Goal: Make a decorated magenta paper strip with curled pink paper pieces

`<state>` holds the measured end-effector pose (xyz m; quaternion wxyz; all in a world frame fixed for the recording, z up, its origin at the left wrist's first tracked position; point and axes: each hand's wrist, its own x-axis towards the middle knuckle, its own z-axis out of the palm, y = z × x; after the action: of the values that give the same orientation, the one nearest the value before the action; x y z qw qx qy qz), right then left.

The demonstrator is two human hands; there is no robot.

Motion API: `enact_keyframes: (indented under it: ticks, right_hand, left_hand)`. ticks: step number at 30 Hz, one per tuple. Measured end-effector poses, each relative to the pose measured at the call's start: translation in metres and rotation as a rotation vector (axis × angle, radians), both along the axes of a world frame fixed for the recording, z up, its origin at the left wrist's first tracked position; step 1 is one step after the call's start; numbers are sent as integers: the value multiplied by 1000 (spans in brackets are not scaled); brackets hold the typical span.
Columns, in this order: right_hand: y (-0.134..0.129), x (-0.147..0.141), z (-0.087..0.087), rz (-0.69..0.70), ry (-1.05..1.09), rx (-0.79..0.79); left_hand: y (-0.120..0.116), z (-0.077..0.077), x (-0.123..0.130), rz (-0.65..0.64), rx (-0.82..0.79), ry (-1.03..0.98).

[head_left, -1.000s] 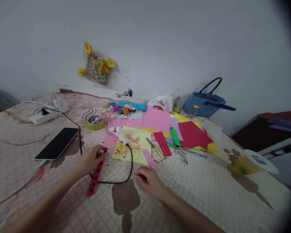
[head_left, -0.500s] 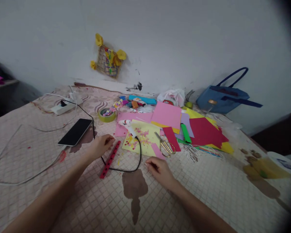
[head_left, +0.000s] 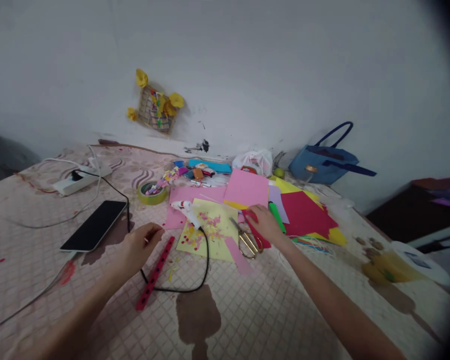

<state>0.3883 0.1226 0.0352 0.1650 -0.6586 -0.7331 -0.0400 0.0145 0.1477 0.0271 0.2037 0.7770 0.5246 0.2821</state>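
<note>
My left hand hovers over the cloth beside a narrow red strip with dark holes. Its fingers are curled to the thumb, with nothing visible in them. My right hand has its fingers closed at the top end of a plain red paper strip. Gold-handled scissors lie just left of that strip, partly over it. A white glue gun with a black cord rests on a pale yellow sheet strewn with pink and yellow paper bits.
A phone and a power strip with cables lie at left. Behind are a tape roll and pink paper. Red sheets, a green roll and a blue bag are at right.
My right hand has moved forward from the bare cloth to the plain red strip beside the scissors. My left hand stays near the holed strip, fingers curled. The view has shifted slightly.
</note>
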Motion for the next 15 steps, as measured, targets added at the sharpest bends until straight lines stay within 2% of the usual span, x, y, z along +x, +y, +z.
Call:
enact_keyframes:
  ticks: [3, 7, 15]
  right_hand:
    - [35, 26, 8, -47, -115, -39]
    - [64, 36, 5, -70, -255, -138]
    - [83, 34, -14, -110, -443, -309]
  left_hand:
    - [-1, -1, 3, 3, 10, 5]
    - [-1, -1, 5, -7, -14, 1]
    - [3, -9, 3, -17, -80, -8]
